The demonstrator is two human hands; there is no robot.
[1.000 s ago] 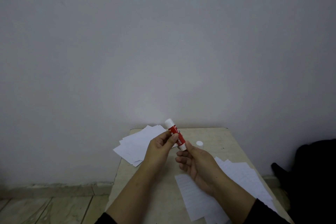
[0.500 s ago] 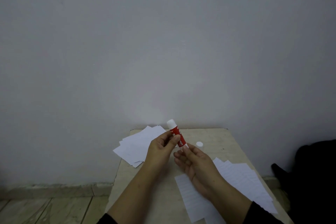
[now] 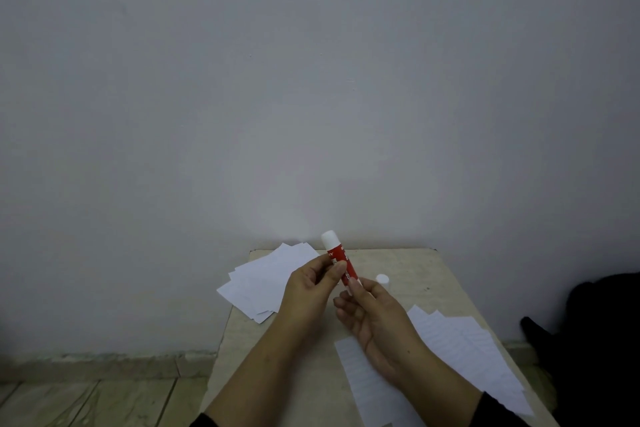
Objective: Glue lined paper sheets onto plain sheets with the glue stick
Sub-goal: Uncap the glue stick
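A red glue stick [image 3: 341, 262] with a white tip tilts up and away above the small table [image 3: 408, 267]. My left hand [image 3: 310, 291] pinches its red body between thumb and fingers. My right hand [image 3: 372, 317] grips its lower end with the fingertips. Plain white sheets [image 3: 263, 279] lie fanned at the table's far left corner. Lined sheets [image 3: 464, 347] spread on the right side, and one lined sheet [image 3: 363, 381] lies partly under my right forearm.
A small white cap [image 3: 382, 279] stands on the table just beyond my right hand. The table abuts a bare grey wall [image 3: 311, 97]. Tiled floor [image 3: 104, 399] lies to the left, and a dark object [image 3: 602, 340] sits at the right edge.
My right hand's fingertips have shifted up along the glue stick's lower end. The stick has stayed in nearly the same place, and my left hand keeps its pinch.
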